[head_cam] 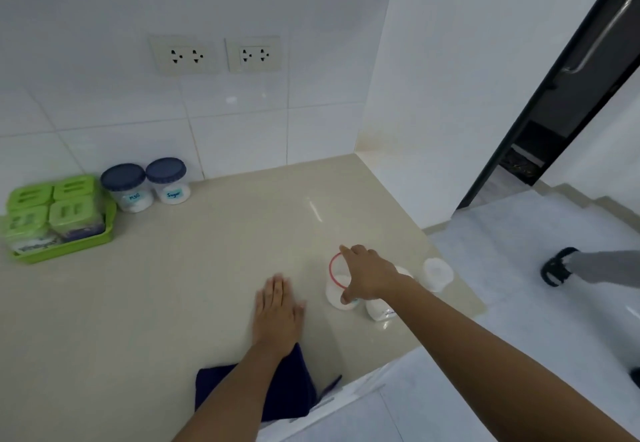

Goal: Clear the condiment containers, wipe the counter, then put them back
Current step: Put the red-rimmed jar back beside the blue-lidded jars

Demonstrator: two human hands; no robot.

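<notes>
My right hand (369, 275) is closed around a clear jar with a red rim (336, 282) near the counter's right front edge. Two more white jars stand close by, one (379, 312) under my wrist and one (437, 272) by the counter edge. My left hand (277, 310) lies flat and open on the beige counter (207, 268), its forearm over a dark blue cloth (287, 389). At the back left stand two blue-lidded jars labelled MSG (126, 187) and Sugar (168, 180), beside a green tray (69, 246) of green-lidded boxes (55, 209).
White tiled wall with two power sockets (214, 55) behind the counter. A white side wall (433, 95) closes the counter's right end. Beyond it is a tiled floor with a dark door (571, 78) and another person's sandalled foot (557, 267).
</notes>
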